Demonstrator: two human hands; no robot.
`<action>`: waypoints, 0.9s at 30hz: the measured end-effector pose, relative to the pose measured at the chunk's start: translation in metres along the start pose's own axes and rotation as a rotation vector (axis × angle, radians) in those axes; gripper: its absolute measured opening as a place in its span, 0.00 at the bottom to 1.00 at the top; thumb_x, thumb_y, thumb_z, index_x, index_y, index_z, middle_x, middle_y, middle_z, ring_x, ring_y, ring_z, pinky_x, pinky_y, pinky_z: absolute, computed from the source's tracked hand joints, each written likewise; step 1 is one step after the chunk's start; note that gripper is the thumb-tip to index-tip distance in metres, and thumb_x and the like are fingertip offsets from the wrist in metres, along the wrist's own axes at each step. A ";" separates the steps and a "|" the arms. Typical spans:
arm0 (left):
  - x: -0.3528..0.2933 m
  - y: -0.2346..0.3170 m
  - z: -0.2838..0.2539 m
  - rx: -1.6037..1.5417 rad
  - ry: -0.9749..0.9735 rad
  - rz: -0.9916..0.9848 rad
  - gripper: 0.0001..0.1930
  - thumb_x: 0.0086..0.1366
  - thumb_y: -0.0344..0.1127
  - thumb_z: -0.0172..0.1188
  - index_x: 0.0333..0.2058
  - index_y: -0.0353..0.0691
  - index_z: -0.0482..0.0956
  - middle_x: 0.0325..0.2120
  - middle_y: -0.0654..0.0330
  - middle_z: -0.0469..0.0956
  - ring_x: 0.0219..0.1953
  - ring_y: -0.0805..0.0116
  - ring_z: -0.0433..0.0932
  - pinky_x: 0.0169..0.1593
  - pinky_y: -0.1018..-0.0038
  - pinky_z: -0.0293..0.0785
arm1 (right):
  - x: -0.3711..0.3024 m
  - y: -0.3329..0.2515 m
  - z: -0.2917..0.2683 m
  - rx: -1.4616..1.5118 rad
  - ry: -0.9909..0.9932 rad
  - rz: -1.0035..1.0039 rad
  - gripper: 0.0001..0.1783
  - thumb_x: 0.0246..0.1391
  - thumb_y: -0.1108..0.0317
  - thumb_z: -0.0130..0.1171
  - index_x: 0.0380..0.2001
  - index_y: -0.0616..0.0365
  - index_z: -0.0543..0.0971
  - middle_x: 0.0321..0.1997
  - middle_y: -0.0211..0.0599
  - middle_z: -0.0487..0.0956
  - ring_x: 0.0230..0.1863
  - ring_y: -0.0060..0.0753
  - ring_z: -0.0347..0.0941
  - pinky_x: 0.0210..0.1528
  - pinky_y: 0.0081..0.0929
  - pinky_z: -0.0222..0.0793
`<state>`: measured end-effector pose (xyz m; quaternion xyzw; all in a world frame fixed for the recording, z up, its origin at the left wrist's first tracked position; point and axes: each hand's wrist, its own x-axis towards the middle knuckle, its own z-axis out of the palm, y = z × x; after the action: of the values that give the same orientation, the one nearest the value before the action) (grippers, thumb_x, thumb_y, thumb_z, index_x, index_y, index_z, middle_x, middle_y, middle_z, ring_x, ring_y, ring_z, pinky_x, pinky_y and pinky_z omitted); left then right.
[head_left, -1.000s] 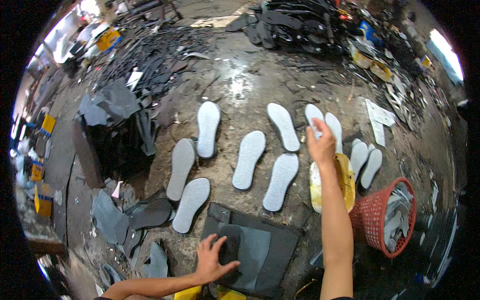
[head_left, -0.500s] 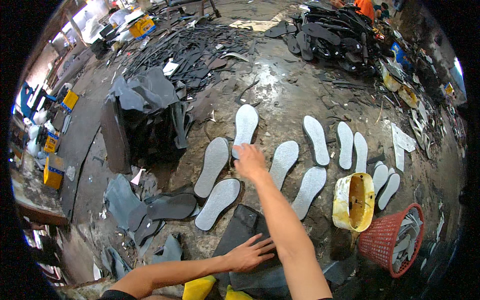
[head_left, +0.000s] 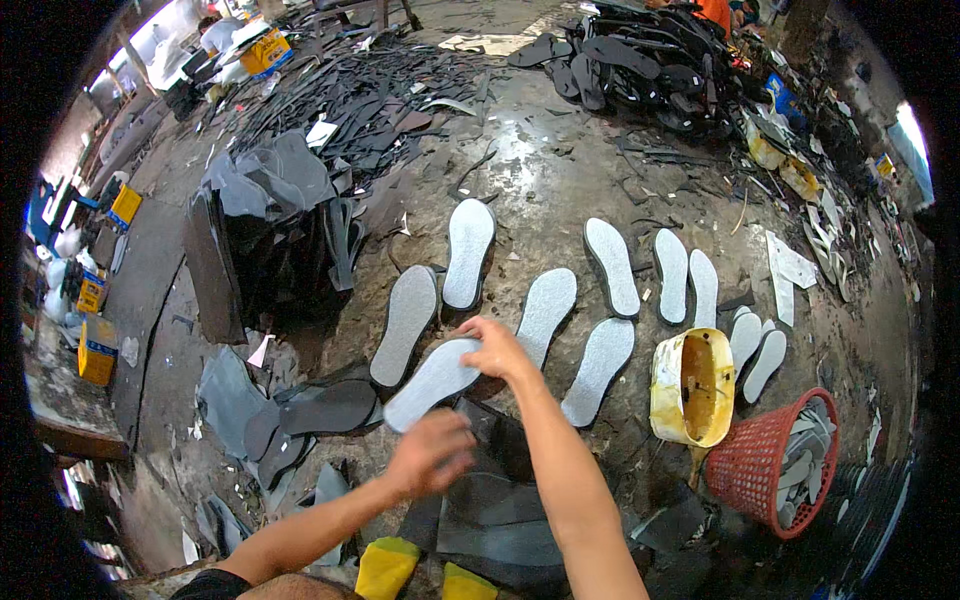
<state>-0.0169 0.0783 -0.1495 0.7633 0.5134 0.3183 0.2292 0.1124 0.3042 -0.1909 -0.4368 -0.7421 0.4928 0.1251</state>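
My right hand (head_left: 497,352) grips the upper end of a grey-white shoe sole (head_left: 432,384), which is tilted and lies or hovers low over the floor; a gap beneath it cannot be made out. Close to that sole's lower end is my left hand (head_left: 433,455), its fingers smeared by motion. Beyond them, another sole (head_left: 404,325) lies to the left and one (head_left: 470,253) farther off. More pale soles spread rightward, among them one (head_left: 547,315) beside my right wrist and one (head_left: 600,372) near my forearm. Dark sheet material (head_left: 500,520) lies below my hands.
A yellow-stained container (head_left: 660,390) and a red basket (head_left: 722,470) of pale scraps stand at the right. Stacked dark sheets (head_left: 215,255) and loose black sole pieces (head_left: 328,408) are on the left. Farther away are heaps of dark offcuts (head_left: 400,100) and black soles (head_left: 640,65).
My right hand has come back from the far sole to the nearer left one and taken hold of its upper end. My left hand has risen from the dark sheet toward that sole.
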 end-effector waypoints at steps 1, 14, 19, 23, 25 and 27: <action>0.008 -0.015 -0.010 0.068 0.162 -0.118 0.21 0.57 0.33 0.71 0.50 0.40 0.81 0.57 0.47 0.75 0.62 0.46 0.70 0.65 0.54 0.66 | 0.002 0.005 -0.007 -0.056 0.030 0.023 0.26 0.40 0.65 0.71 0.48 0.51 0.81 0.51 0.45 0.80 0.53 0.51 0.77 0.56 0.43 0.74; 0.039 -0.116 -0.055 0.292 0.196 -0.482 0.45 0.52 0.31 0.73 0.69 0.35 0.61 0.64 0.39 0.67 0.66 0.39 0.66 0.69 0.56 0.61 | -0.016 0.009 -0.090 -0.266 0.866 -0.110 0.19 0.55 0.60 0.65 0.50 0.50 0.82 0.53 0.40 0.82 0.56 0.47 0.76 0.59 0.42 0.71; 0.023 -0.092 -0.078 0.165 0.240 -0.585 0.33 0.60 0.31 0.69 0.64 0.36 0.70 0.67 0.41 0.65 0.70 0.46 0.64 0.70 0.57 0.59 | -0.110 0.072 -0.267 -0.413 1.367 -0.105 0.16 0.55 0.63 0.65 0.47 0.54 0.83 0.47 0.44 0.84 0.50 0.48 0.79 0.55 0.41 0.73; -0.036 -0.034 -0.097 0.077 0.186 -0.510 0.28 0.57 0.24 0.68 0.59 0.35 0.75 0.60 0.45 0.74 0.62 0.49 0.74 0.64 0.60 0.69 | -0.195 0.141 -0.351 -0.418 1.146 0.622 0.28 0.52 0.53 0.67 0.53 0.57 0.79 0.53 0.47 0.82 0.55 0.51 0.78 0.58 0.46 0.73; -0.060 -0.010 -0.090 -0.020 0.168 -0.506 0.28 0.54 0.21 0.70 0.56 0.36 0.77 0.59 0.45 0.76 0.58 0.51 0.78 0.54 0.62 0.77 | -0.211 0.176 -0.349 -0.524 0.865 0.946 0.43 0.48 0.43 0.69 0.61 0.59 0.72 0.58 0.49 0.80 0.60 0.52 0.76 0.60 0.49 0.72; -0.079 0.008 -0.082 -0.051 0.064 -0.583 0.29 0.55 0.21 0.69 0.57 0.36 0.76 0.59 0.48 0.75 0.57 0.55 0.78 0.55 0.65 0.77 | -0.222 0.199 -0.344 -0.529 0.636 1.128 0.53 0.44 0.37 0.71 0.65 0.61 0.66 0.62 0.51 0.77 0.63 0.53 0.74 0.62 0.52 0.70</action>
<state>-0.0922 0.0037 -0.1065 0.5671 0.7098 0.2755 0.3140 0.5591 0.3735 -0.1380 -0.8942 -0.4244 0.1337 -0.0494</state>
